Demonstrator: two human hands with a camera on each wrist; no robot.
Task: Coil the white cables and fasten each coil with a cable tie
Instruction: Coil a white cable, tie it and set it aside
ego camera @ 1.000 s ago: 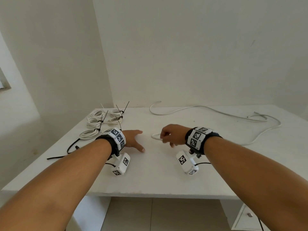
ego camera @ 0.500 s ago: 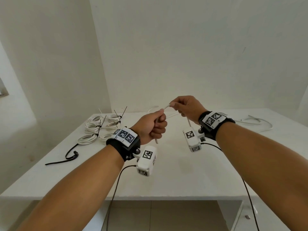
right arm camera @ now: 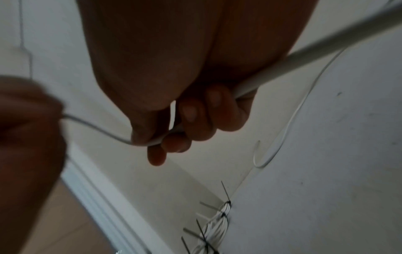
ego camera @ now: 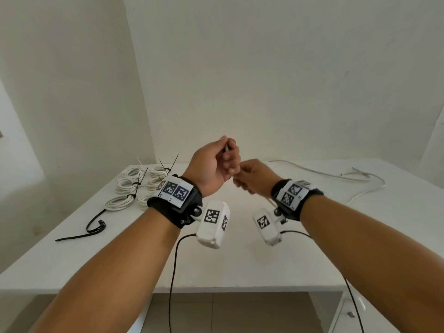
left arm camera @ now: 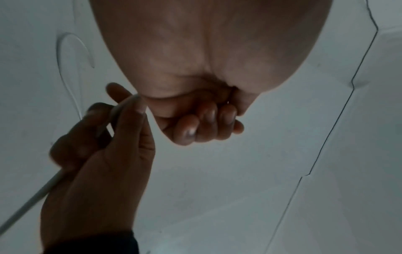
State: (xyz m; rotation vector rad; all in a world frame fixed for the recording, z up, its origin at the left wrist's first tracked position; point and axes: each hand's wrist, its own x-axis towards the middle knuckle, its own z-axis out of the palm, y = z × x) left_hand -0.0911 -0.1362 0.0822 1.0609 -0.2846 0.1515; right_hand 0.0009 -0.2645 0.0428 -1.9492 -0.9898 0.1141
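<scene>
White table [ego camera: 240,267] holds tied coils [ego camera: 125,186] beside loose black ties [ego camera: 91,227].

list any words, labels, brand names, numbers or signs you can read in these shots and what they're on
No readable words, brand names or numbers in any view.
Black-and-white square marker patterns, not text: on the left wristband, the right wristband and the two white camera housings under the wrists.
Tiny marks beside the left wristband's patterns: too small to read.
White cable, bundled white cable coils, black cable ties: no print visible.
</scene>
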